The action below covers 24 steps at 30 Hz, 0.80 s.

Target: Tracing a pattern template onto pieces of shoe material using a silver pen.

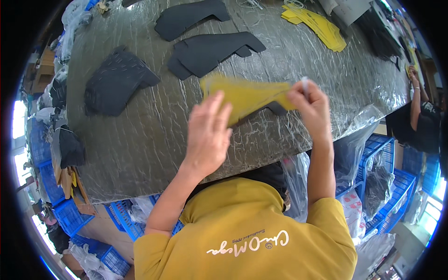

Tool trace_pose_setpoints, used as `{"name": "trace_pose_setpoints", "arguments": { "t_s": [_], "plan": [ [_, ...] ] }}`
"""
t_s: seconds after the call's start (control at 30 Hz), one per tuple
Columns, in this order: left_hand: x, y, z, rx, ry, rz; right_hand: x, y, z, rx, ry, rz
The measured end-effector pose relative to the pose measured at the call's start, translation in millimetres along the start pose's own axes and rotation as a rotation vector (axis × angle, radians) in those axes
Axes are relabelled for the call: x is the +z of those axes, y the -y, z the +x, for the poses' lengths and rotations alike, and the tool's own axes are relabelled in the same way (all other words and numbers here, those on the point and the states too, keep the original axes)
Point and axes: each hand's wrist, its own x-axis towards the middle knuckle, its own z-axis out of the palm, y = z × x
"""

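A yellow flat cut piece (249,95), blurred by motion, lies slanted over a dark grey cut piece (276,108) in front of me. My left hand (209,128) is at its left end, fingers stretched and slightly apart; whether they press on it cannot be made out. My right hand (311,108) is closed at the right end, around a slim whitish pen-like stick (305,86). Its fingertips meet the yellow piece's tip. Beyond lie stacked dark grey pieces (207,53) and another dark piece (191,19). A dark piece with rows of slits (119,81) rests to the left.
The table (140,154) has a wrinkled, shiny film cover. Yellow pieces (319,25) lie at the far right near dark sheets (379,32). A co-worker's arm (415,100) reaches in at the right edge. Blue crates (387,186) with plastic bags stand below the table.
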Motion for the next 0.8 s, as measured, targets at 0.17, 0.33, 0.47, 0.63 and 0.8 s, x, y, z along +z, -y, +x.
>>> {"name": "trace_pose_setpoints", "arguments": {
  "t_s": [0.17,0.33,0.47,0.63,0.8],
  "plan": [
    [-9.2,19.9,-12.8,-0.352,0.074,0.057,-32.1,-42.5,38.4,0.112,-0.271,0.863],
    [-2.8,17.5,-8.8,-0.454,0.160,0.027,-48.1,-82.0,52.2,0.195,-0.038,1.437],
    [0.1,20.0,-7.7,-0.485,0.148,-0.011,-46.8,-81.2,54.5,0.204,-0.072,1.440],
    [1.7,28.2,-23.1,-0.397,-0.083,-0.190,-40.3,-82.4,55.8,0.211,-0.029,1.443],
    [-21.0,57.8,-49.5,-0.731,-0.311,-0.970,-55.2,-98.0,53.5,0.199,-0.031,1.439]
  ]
}}
